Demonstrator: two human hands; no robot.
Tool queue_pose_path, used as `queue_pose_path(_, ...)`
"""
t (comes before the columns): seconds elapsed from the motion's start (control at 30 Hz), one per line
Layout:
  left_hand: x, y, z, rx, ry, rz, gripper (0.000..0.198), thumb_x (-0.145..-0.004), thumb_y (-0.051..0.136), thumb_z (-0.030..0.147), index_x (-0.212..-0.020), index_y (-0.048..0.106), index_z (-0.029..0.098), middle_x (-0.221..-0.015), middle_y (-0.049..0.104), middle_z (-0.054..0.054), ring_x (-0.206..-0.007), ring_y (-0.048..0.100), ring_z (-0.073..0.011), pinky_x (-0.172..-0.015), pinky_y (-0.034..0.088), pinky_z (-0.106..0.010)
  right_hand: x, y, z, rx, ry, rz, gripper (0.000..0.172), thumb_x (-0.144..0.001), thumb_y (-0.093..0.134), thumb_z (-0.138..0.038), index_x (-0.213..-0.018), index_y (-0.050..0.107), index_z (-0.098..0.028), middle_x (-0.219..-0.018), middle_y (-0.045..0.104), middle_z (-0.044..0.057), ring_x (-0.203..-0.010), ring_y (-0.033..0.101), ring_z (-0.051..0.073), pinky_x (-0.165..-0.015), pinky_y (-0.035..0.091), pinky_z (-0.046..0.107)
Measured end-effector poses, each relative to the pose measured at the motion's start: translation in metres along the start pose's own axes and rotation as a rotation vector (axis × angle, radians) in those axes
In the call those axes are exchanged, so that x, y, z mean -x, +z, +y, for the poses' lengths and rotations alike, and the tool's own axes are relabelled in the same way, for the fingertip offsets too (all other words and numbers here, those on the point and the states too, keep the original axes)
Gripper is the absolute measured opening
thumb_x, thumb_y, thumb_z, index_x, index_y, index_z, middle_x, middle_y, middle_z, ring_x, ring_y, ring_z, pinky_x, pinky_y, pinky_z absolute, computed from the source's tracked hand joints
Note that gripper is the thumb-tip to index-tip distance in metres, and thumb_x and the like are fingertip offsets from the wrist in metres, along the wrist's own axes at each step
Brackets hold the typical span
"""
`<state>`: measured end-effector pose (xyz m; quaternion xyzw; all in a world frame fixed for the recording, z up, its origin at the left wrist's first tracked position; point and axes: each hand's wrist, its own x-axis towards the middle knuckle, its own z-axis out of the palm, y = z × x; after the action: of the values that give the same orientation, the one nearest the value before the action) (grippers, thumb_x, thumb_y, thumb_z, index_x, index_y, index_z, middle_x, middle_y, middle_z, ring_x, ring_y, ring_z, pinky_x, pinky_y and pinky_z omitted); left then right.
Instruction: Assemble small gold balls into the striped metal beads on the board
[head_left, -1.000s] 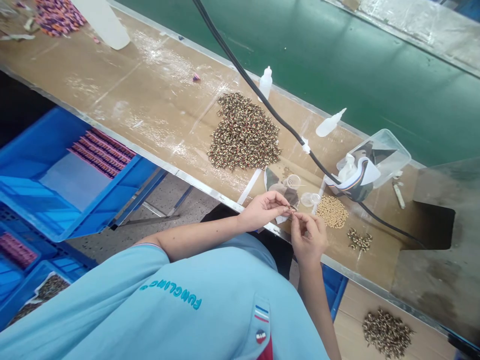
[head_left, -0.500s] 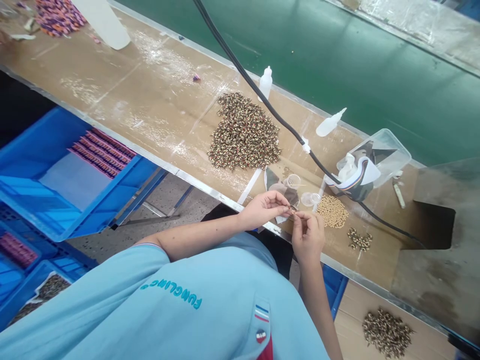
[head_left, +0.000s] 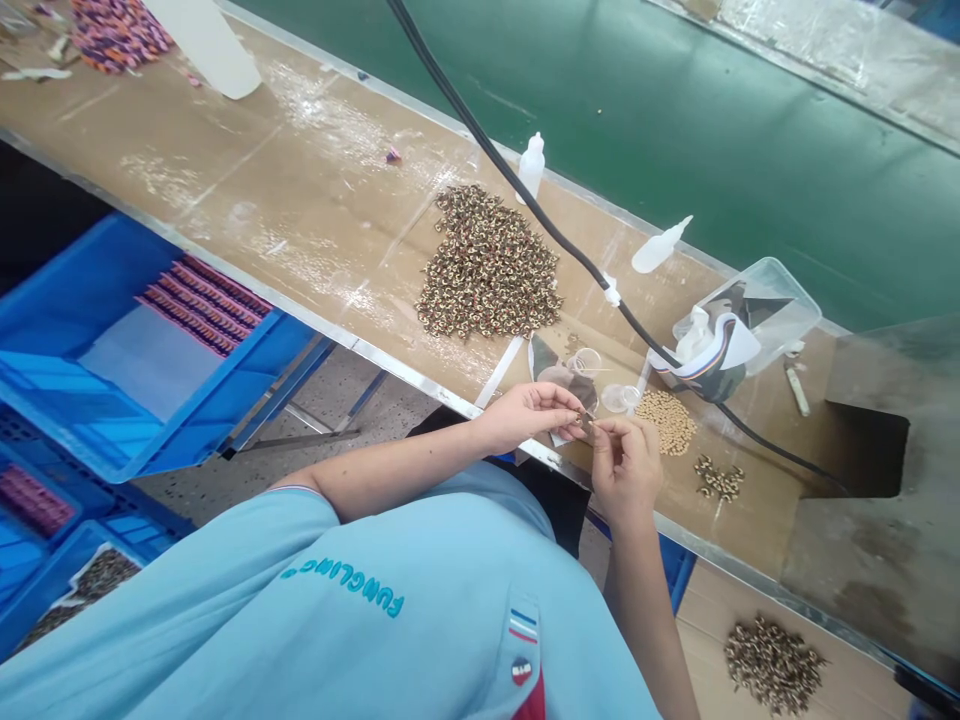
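My left hand pinches a small dark-and-gold piece between thumb and fingertips. It resembles the pieces in the big pile, though its details are too small to make out. Just right of it, my right hand is closed in a pinch, its fingertips close to that piece; what it grips is mostly hidden. Under and behind the hands lie a dark cloth and clear round lids. Small tan beads are heaped beside my right hand, with a few finished-looking dark-and-gold pieces further right.
Two white squeeze bottles, one upright and one lying, stand at the back edge. A black cable crosses above the table. A clear plastic box sits at right, a blue crate at left below table level.
My right hand has moved slightly right, away from my left hand, so the fingertips are a little further apart. My left hand is nearly still.
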<state>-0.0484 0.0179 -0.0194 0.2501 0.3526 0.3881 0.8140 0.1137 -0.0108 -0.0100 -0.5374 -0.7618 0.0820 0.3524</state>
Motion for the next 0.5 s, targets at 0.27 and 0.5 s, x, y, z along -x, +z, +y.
queue_pose_path(0.27, 0.0006, -0.0021, 0.005, -0.046, -0.077, -0.022, 0.028, -0.067, 0.076, 0.026, -0.084, 0.06, 0.009, -0.063, 0.069, -0.004, -0.058, 0.063, -0.0097, -0.064, 0.049, -0.024, -0.0023, 0.001, -0.0016, 0.01, -0.029, -0.052, 0.009, -0.09, 0.051, -0.025, -0.085, 0.058, -0.021, -0.083, 0.059, 0.002, -0.08, 0.056, 0.014, -0.067, 0.046, 0.025)
queue_pose_path(0.5, 0.0003, -0.002, 0.0072, -0.062, -0.109, -0.025, 0.025, -0.067, 0.076, 0.022, -0.082, 0.06, 0.009, -0.062, 0.068, -0.004, -0.056, 0.062, -0.0092, -0.061, 0.049, -0.023, -0.0028, -0.0014, -0.0016, 0.029, -0.003, -0.11, 0.017, -0.092, 0.047, -0.03, -0.084, 0.059, -0.022, -0.082, 0.059, 0.003, -0.079, 0.057, 0.015, -0.066, 0.045, 0.027)
